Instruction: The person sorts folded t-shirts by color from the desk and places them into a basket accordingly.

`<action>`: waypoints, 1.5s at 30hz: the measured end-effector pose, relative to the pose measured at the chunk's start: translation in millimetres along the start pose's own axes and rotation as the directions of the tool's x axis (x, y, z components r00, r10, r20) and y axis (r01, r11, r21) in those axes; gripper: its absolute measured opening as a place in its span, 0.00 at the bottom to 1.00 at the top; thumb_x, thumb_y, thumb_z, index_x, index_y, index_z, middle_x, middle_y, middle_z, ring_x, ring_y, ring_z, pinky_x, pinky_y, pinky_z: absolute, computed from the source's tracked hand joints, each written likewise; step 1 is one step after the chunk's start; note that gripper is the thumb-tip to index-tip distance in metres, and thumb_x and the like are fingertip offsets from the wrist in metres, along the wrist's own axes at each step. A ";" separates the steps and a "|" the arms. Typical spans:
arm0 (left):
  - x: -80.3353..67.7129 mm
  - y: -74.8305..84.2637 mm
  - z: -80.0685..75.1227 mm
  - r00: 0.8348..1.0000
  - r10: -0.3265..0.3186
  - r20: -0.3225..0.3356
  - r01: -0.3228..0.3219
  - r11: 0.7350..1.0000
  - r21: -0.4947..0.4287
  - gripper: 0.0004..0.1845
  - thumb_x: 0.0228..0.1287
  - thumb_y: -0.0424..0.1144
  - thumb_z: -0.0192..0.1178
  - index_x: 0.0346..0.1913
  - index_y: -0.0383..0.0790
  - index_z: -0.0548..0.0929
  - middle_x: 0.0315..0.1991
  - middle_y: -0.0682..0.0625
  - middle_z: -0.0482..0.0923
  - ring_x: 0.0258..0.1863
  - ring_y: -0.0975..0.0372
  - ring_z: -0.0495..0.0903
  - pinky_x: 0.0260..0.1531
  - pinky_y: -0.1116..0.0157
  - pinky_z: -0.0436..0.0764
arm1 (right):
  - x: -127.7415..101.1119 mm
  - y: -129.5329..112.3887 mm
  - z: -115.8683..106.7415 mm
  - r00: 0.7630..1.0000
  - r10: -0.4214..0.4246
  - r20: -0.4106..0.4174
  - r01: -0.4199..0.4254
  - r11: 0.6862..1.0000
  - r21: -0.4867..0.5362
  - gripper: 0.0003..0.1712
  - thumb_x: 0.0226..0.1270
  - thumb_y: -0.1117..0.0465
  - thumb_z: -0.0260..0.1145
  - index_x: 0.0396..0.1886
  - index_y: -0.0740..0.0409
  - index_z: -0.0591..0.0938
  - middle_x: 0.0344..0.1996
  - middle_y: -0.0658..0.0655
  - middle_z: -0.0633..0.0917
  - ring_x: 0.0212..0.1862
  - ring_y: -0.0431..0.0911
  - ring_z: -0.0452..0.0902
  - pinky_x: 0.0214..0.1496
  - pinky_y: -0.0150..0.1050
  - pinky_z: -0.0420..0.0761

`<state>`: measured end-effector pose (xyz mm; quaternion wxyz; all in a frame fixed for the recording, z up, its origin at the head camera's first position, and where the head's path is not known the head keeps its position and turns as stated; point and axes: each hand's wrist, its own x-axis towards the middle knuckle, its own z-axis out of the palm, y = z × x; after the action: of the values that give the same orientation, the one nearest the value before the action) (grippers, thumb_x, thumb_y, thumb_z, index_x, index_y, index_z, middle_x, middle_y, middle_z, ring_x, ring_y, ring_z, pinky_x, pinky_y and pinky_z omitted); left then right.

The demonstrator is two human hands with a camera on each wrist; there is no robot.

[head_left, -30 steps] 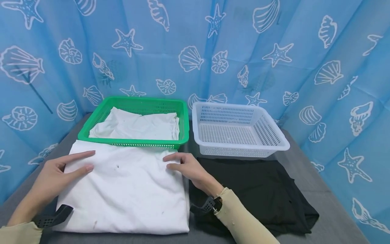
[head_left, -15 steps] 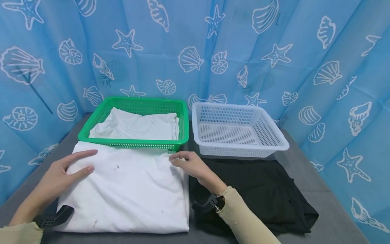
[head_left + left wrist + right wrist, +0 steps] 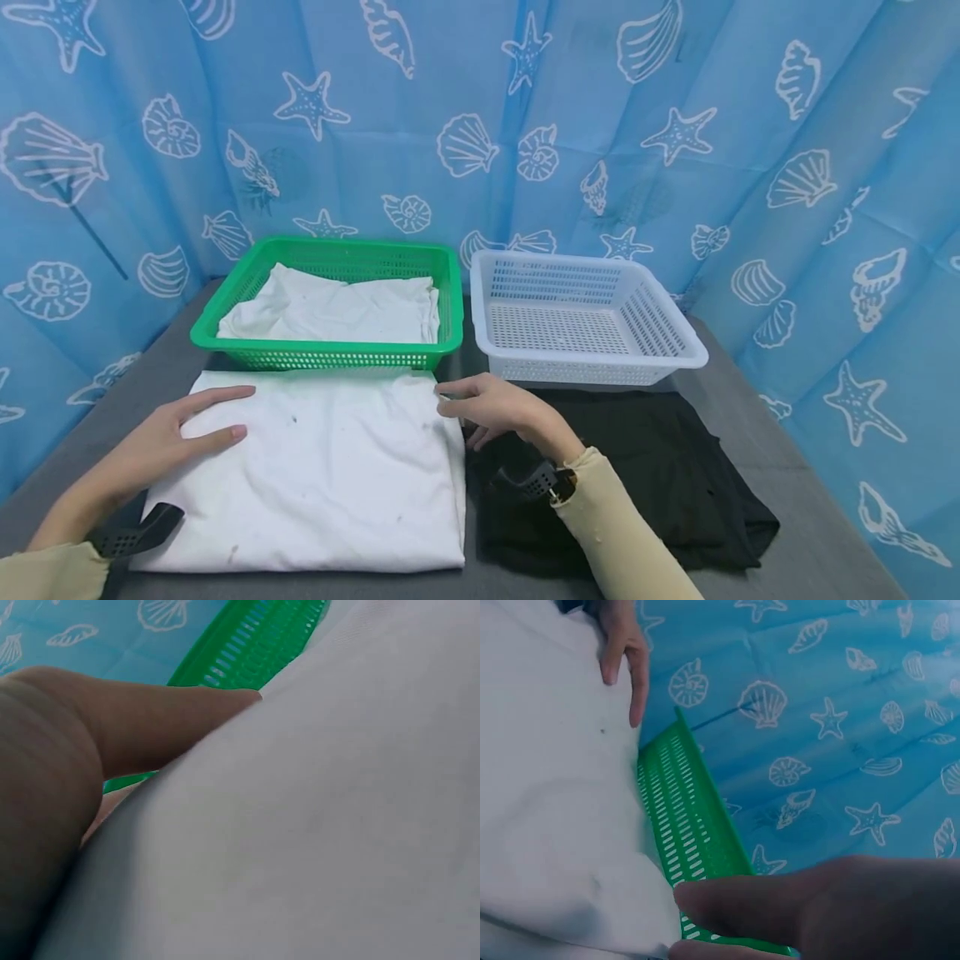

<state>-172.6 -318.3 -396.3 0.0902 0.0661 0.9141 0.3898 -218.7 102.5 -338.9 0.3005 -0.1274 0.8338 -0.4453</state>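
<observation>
A folded white garment (image 3: pixel 322 483) lies on the grey table in the head view, with small dark spots on it. My left hand (image 3: pixel 168 433) holds its left side, thumb and forefinger spread over the cloth and the other fingers hidden under it. At the far right corner my right hand (image 3: pixel 498 408) grips the edge with thumb and fingertips. In the right wrist view, the right thumb (image 3: pixel 742 904) is beside that corner. The left wrist view shows white cloth (image 3: pixel 315 802) filling most of the frame against a finger (image 3: pixel 165 724).
Behind the garment stands a green basket (image 3: pixel 326 346) with folded white cloth (image 3: pixel 337 308) inside. To its right is a pale blue-white basket (image 3: pixel 592 362). A black garment (image 3: pixel 637 475) lies to the right, partly under my right forearm. A blue shell-patterned curtain (image 3: pixel 480 100) hangs behind.
The garment's far edge has come nearer to me, away from the green basket. My left hand has shifted slightly right, and my right hand has moved right to the corner.
</observation>
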 end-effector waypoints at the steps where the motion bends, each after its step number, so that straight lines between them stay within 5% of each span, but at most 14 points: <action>1: 0.2 -0.2 0.5 1.000 -0.004 -0.002 0.004 1.000 0.002 0.37 0.68 0.57 0.60 0.74 0.46 0.64 0.71 0.32 0.58 0.67 0.32 0.53 0.49 0.31 0.62 | 0.2 -0.7 0.3 1.000 -0.002 0.010 0.002 1.000 -0.019 0.29 0.72 0.49 0.62 0.70 0.50 0.74 0.50 0.62 0.82 0.40 0.55 0.84 0.41 0.46 0.84; 5: 1.3 -1.5 1.8 1.000 -0.013 -0.008 0.013 1.000 0.003 0.37 0.68 0.57 0.60 0.74 0.46 0.65 0.71 0.33 0.59 0.67 0.32 0.53 0.49 0.31 0.61 | 4.4 -0.5 5.1 0.997 -0.039 0.066 0.040 0.999 -0.019 0.26 0.71 0.46 0.63 0.67 0.45 0.77 0.47 0.56 0.84 0.45 0.51 0.83 0.46 0.47 0.82; 10: 1.5 -0.7 3.0 1.000 -0.004 -0.023 0.004 1.000 -0.006 0.37 0.68 0.57 0.61 0.74 0.47 0.65 0.71 0.33 0.59 0.68 0.32 0.52 0.50 0.30 0.60 | 12.9 2.2 21.4 0.994 -0.083 0.073 0.063 0.968 0.241 0.24 0.68 0.55 0.68 0.63 0.50 0.81 0.64 0.52 0.74 0.63 0.49 0.71 0.58 0.50 0.75; 15: 1.2 1.7 3.2 0.999 -0.004 -0.036 0.004 1.000 -0.008 0.37 0.67 0.56 0.61 0.74 0.46 0.66 0.71 0.33 0.59 0.68 0.31 0.51 0.50 0.29 0.58 | 16.2 -1.6 40.6 0.997 -0.075 0.009 0.056 0.814 0.578 0.30 0.60 0.67 0.72 0.64 0.55 0.79 0.64 0.55 0.73 0.59 0.49 0.74 0.60 0.49 0.73; 18: 1.2 2.6 3.5 0.999 -0.010 -0.037 0.009 1.000 -0.009 0.37 0.67 0.57 0.62 0.74 0.46 0.66 0.71 0.32 0.58 0.68 0.31 0.51 0.50 0.28 0.58 | 17.4 -3.3 48.7 0.997 -0.071 0.014 0.044 0.748 0.662 0.29 0.61 0.68 0.71 0.64 0.54 0.79 0.60 0.57 0.77 0.54 0.51 0.78 0.57 0.48 0.76; 20: 1.0 3.3 3.6 0.999 -0.013 -0.035 0.012 1.000 -0.011 0.37 0.67 0.57 0.61 0.74 0.46 0.66 0.71 0.32 0.58 0.68 0.31 0.51 0.50 0.28 0.57 | 18.6 -3.5 53.5 0.998 -0.065 -0.002 0.051 0.756 0.653 0.27 0.61 0.66 0.71 0.62 0.54 0.81 0.60 0.56 0.77 0.54 0.51 0.78 0.56 0.48 0.76; 27: -0.2 4.7 3.3 1.000 0.000 -0.027 -0.001 0.999 -0.035 0.38 0.67 0.56 0.62 0.75 0.46 0.64 0.72 0.34 0.57 0.68 0.32 0.51 0.51 0.30 0.59 | 23.4 -0.8 67.7 0.979 -0.081 -0.185 0.149 0.909 0.390 0.32 0.47 0.76 0.76 0.55 0.51 0.86 0.64 0.52 0.70 0.60 0.48 0.68 0.60 0.47 0.71; 30: -0.1 5.4 3.6 1.000 -0.003 -0.022 0.003 0.999 -0.035 0.40 0.66 0.55 0.63 0.76 0.45 0.61 0.72 0.33 0.56 0.68 0.31 0.50 0.50 0.30 0.59 | 23.1 -0.9 70.4 0.964 -0.138 -0.228 0.201 0.938 0.284 0.37 0.43 0.79 0.76 0.55 0.49 0.86 0.62 0.54 0.71 0.58 0.49 0.70 0.57 0.48 0.74; 36: 0.3 4.7 4.8 1.000 -0.009 -0.016 0.009 1.000 -0.021 0.41 0.66 0.56 0.63 0.76 0.45 0.61 0.72 0.32 0.56 0.68 0.31 0.50 0.50 0.29 0.59 | 20.5 -3.3 71.4 0.929 -0.269 -0.254 0.316 0.934 0.169 0.39 0.44 0.78 0.74 0.58 0.46 0.84 0.59 0.49 0.78 0.60 0.46 0.70 0.57 0.45 0.73; 45: 1.0 3.4 4.8 1.000 -0.013 -0.018 0.013 1.000 -0.025 0.41 0.66 0.56 0.63 0.76 0.46 0.60 0.72 0.32 0.55 0.68 0.31 0.50 0.50 0.29 0.59 | 11.3 -10.7 62.3 0.935 -0.258 -0.242 0.327 0.892 0.312 0.36 0.47 0.76 0.74 0.56 0.42 0.85 0.60 0.44 0.77 0.55 0.45 0.74 0.54 0.43 0.76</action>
<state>-172.3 -312.3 -397.2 0.0850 0.0555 0.9103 0.4012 -189.9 49.5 -360.9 0.1648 -0.1529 0.7383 -0.6359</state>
